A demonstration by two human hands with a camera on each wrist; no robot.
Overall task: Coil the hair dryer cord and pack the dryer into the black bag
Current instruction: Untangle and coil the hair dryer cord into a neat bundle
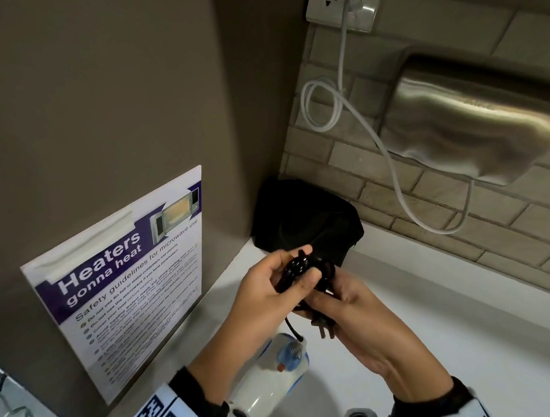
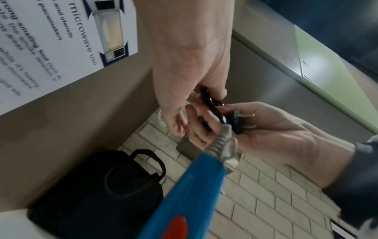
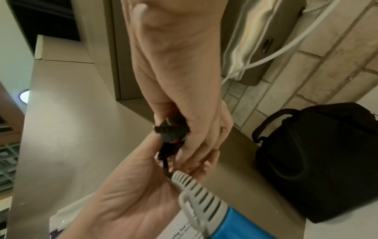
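Head view: your left hand [image 1: 267, 285] and right hand [image 1: 352, 304] both curl round the coiled black cord [image 1: 300, 269]; the dryer [image 1: 269, 381] hangs beneath, above the white counter [image 1: 475, 307]; the black bag [image 1: 304, 222] stands in the corner. Left wrist view: the plug [image 2: 239, 119] lies in your right palm. Right wrist view: the cord's grey sleeve [image 3: 196, 192] meets the blue handle [image 3: 245, 226].

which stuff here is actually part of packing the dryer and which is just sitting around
Part of the job:
hair dryer
black cord, bundled, gripped by left hand and right hand
plug
black bag in the corner

Just there:
microwave safety poster
wall hand dryer
white cable
wall socket
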